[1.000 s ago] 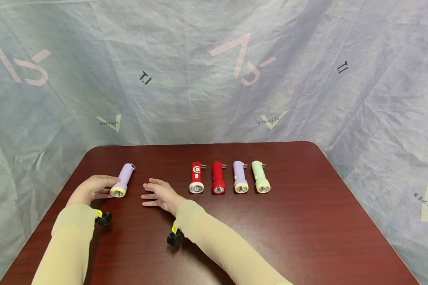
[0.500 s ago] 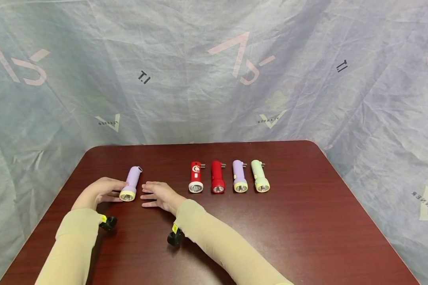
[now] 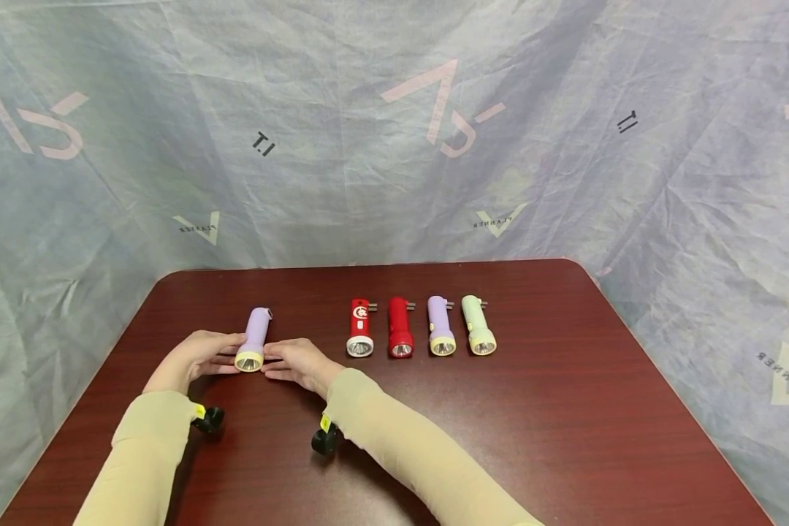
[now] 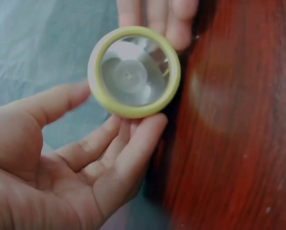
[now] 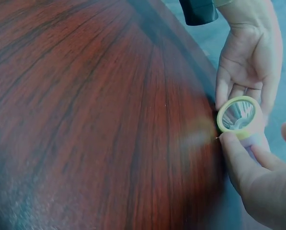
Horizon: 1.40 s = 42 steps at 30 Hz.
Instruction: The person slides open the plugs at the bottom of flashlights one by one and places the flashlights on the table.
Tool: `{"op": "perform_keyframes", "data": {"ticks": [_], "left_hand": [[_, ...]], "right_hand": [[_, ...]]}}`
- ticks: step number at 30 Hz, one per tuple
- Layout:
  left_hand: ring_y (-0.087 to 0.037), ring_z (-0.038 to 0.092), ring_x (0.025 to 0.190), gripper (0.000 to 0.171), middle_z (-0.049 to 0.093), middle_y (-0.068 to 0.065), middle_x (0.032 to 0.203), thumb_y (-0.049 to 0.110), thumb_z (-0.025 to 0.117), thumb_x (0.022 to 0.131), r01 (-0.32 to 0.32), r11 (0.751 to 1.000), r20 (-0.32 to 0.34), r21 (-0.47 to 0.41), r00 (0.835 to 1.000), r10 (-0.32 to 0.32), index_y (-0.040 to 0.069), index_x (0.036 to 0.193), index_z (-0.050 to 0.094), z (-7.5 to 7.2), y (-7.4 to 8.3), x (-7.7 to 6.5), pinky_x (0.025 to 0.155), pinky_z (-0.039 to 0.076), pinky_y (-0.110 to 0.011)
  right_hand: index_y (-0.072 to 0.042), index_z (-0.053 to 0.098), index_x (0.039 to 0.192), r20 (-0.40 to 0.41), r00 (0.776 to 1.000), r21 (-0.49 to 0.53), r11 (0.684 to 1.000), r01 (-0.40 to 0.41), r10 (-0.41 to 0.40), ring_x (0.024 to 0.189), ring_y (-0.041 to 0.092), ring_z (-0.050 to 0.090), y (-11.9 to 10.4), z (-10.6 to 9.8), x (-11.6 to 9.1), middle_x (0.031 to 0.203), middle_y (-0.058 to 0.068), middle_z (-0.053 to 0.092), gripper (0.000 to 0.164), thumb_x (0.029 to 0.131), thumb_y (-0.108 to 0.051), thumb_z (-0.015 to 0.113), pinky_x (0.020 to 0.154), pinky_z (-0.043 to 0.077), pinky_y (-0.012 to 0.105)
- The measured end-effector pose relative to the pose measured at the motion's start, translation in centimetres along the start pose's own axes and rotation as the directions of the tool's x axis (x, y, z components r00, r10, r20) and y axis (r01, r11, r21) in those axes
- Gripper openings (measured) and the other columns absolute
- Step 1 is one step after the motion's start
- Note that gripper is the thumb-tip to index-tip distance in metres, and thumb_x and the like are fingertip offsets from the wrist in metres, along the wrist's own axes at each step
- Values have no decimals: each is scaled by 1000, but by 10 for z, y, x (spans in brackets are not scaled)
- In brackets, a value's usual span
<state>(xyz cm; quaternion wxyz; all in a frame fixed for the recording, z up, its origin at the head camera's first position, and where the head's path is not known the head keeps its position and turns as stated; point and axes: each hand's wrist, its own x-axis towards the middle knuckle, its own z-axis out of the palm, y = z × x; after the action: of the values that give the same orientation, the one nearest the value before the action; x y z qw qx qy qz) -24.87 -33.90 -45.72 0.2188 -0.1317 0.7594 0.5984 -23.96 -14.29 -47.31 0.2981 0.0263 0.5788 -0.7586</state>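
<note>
A lilac flashlight (image 3: 255, 332) with a yellow rim lies at the table's left, its lens toward me and a small loop at its far end. My left hand (image 3: 197, 358) holds it near the head from the left; the left wrist view shows thumb and fingers of the left hand (image 4: 85, 167) about the yellow-rimmed lens (image 4: 133, 72). From the right, my right hand (image 3: 302, 363) touches the head with its fingertips. In the right wrist view, fingers of the right hand (image 5: 262, 177) reach the rim while its thumb stands apart.
To the right lie a red-and-white flashlight (image 3: 360, 325), a red flashlight (image 3: 400, 325), a second lilac flashlight (image 3: 440, 325) and a pale green flashlight (image 3: 478, 325), in a row with plug prongs showing. The dark red table (image 3: 565, 409) ends at a grey cloth backdrop (image 3: 342, 146).
My left hand has slid the lilac flashlight rightward and slightly nearer, turning it more upright in view, until it meets my right fingertips. The right hand has hardly moved.
</note>
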Motion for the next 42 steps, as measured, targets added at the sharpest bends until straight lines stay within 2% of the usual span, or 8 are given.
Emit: {"op": "perform_keyframes", "data": {"ticks": [3, 7, 12, 20, 28, 35, 42], "left_hand": [[-12, 65, 78, 70, 65, 0, 86, 29, 63, 91, -13, 1000, 5, 20, 1000, 13, -17, 134, 33, 3, 0, 1, 75, 58, -33], [-10, 66, 77, 66, 67, 3, 82, 27, 64, 91, -29, 1000, 19, 3, 999, 29, -18, 131, 37, 6, 2, 1, 73, 58, -31], [-11, 67, 77, 66, 67, 3, 82, 26, 64, 90, -38, 999, 17, -23, 999, 38, -19, 131, 37, 9, 2, 1, 73, 58, -32], [-12, 67, 78, 64, 67, 1, 83, 23, 62, 92, -99, 995, 36, -25, 994, 99, -18, 132, 34, 13, 7, 0, 73, 58, -33], [-13, 67, 81, 69, 65, -2, 88, 26, 63, 92, -118, 993, 49, -9, 992, 118, -16, 135, 31, 19, 15, -12, 75, 58, -34], [-12, 66, 81, 70, 64, -4, 92, 29, 62, 92, -169, 985, 51, 28, 985, 168, -16, 136, 31, 29, 25, -22, 75, 58, -33], [-11, 67, 81, 67, 65, -3, 93, 27, 62, 92, -235, 971, 40, 40, 972, 233, -16, 135, 34, 40, 35, -31, 74, 58, -33]], "right_hand": [[6, 64, 111, 2, 1000, -1, 1000, 8, -8, 96, 31, 66, -1, -1, 0, 100, 12, 67, 23, 92, -6, 56, 85, 55, 36], [5, 65, 111, 12, 1000, -5, 1000, 13, -13, 95, 29, 66, -2, -4, 1, 101, 13, 68, 23, 92, -3, 56, 84, 55, 35], [5, 65, 112, 20, 1000, -19, 1000, 18, -18, 96, 30, 66, -6, -8, -2, 100, 13, 68, 23, 92, -3, 56, 83, 56, 35], [6, 65, 111, 24, 998, -58, 997, 57, -56, 97, 33, 66, -14, -14, -6, 101, 16, 69, 23, 92, -3, 57, 83, 56, 36], [8, 65, 105, 32, 996, -43, 996, 83, -81, 78, 19, 66, -17, -19, -9, 97, 18, 70, 20, 89, -1, 61, 81, 57, 35], [4, 64, 99, 60, 997, 23, 998, 55, -56, 88, 28, 67, -22, -26, -12, 90, 15, 68, 13, 88, -3, 63, 84, 54, 49], [3, 62, 99, 69, 997, 38, 998, 42, -44, 82, 26, 65, -32, -33, -18, 90, 14, 67, 15, 88, -7, 65, 78, 57, 44]]}}
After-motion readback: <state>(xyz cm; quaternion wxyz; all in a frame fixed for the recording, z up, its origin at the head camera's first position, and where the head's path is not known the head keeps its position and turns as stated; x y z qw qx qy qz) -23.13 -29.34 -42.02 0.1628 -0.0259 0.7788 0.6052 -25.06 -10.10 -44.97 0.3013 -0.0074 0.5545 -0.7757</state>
